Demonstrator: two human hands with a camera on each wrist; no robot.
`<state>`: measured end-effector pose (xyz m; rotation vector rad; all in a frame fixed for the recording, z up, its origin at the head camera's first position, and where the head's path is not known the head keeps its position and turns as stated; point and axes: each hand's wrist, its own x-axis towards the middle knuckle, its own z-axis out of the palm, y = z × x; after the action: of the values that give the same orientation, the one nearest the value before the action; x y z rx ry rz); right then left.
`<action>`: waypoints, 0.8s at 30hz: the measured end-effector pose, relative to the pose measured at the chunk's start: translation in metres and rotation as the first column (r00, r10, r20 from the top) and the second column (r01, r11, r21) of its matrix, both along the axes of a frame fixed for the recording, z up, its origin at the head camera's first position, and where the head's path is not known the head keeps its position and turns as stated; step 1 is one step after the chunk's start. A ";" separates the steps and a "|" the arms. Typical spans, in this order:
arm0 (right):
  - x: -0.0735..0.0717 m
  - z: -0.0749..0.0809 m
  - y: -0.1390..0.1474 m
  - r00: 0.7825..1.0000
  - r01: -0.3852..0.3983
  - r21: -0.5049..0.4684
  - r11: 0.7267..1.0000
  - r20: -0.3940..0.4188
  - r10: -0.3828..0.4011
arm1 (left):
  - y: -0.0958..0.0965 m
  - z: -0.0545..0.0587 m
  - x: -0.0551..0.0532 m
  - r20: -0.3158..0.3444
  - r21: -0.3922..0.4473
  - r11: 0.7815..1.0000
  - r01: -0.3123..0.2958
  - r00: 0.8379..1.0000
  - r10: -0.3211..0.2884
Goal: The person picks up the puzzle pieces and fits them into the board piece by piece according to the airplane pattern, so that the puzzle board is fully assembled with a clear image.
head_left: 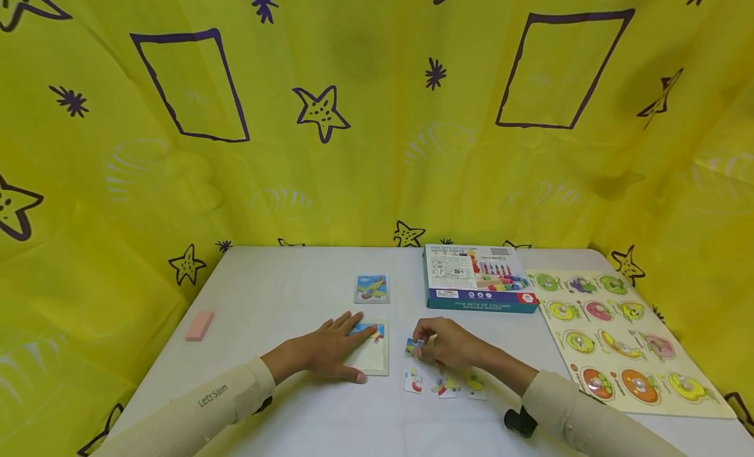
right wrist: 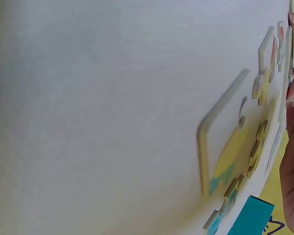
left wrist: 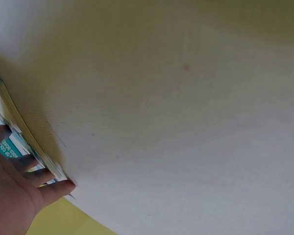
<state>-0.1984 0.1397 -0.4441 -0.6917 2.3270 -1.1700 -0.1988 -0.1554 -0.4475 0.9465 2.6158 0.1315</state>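
My left hand (head_left: 330, 349) lies with spread fingers across the left side of a small puzzle tray (head_left: 371, 360). Under its fingertips, blue and red jigsaw pieces (head_left: 377, 331) fill the tray's top, while the lower part shows bare pale board. Right of the tray, my right hand (head_left: 452, 343) pinches a blue and green jigsaw piece (head_left: 412, 347) between thumb and fingers. Several loose jigsaw pieces lie just below that hand, among them a red and white piece (head_left: 413, 382) and a yellow and green piece (head_left: 475, 385). A small airplane picture (head_left: 372, 289) sits behind the tray.
Behind the right hand lies a teal and white box (head_left: 480, 280). A large fruit puzzle board (head_left: 595, 352) covers the table's right side. At the far left is a pink block (head_left: 199, 326). A yellow curtain (head_left: 365, 182) hangs behind the white table (head_left: 283, 287).
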 end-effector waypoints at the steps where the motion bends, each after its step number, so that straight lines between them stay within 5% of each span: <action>1: 0.000 0.000 0.000 1.000 -0.005 -0.002 1.000 -0.006 0.005 | 0.000 0.000 0.000 -0.002 -0.002 1.000 0.000 1.000 0.000; 24: -0.007 0.006 -0.019 0.999 -0.016 -0.046 0.999 -0.052 0.014 | -0.014 0.003 -0.001 0.006 0.064 0.998 -0.018 1.000 0.018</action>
<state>-0.2058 0.1202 -0.4382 -0.7629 2.3391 -1.2163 -0.1994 -0.1691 -0.4447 0.9426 2.6302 0.2241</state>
